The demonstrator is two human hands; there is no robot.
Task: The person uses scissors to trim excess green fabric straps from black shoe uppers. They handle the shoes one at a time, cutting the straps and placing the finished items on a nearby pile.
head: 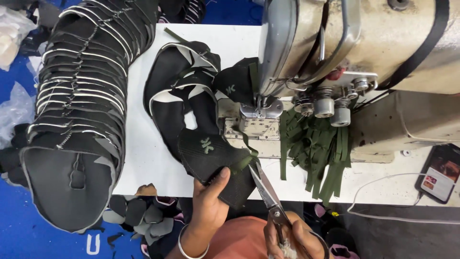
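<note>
Left hand pinching black shoe piece at desk front edge; right hand gripping scissors, blades touching green strap.

One scissors, one phone, one sewing machine.

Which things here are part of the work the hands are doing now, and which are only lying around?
In use:
left hand
black shoe piece
right hand
scissors
green tape

Lying about:
stack of sewn pieces
phone
green strips
</note>
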